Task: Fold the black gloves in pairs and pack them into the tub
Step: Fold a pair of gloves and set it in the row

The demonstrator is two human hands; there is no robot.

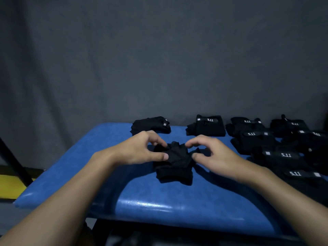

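The black glove pair [174,166] lies directly between the two hands. Its bunched far end sits at their fingertips, and its long axis runs from there back toward the person's body. The left hand [136,150] pinches the bunched fabric on its side between thumb and curled forefinger. The right hand [211,153] pinches the opposite edge likewise, so neither is nearer. The next fold, I judge, brings that far end back along this axis. Beyond the left hand sits a folded bundle [150,126]; outside the right hand lie loose gloves [276,155]. No tub is in view
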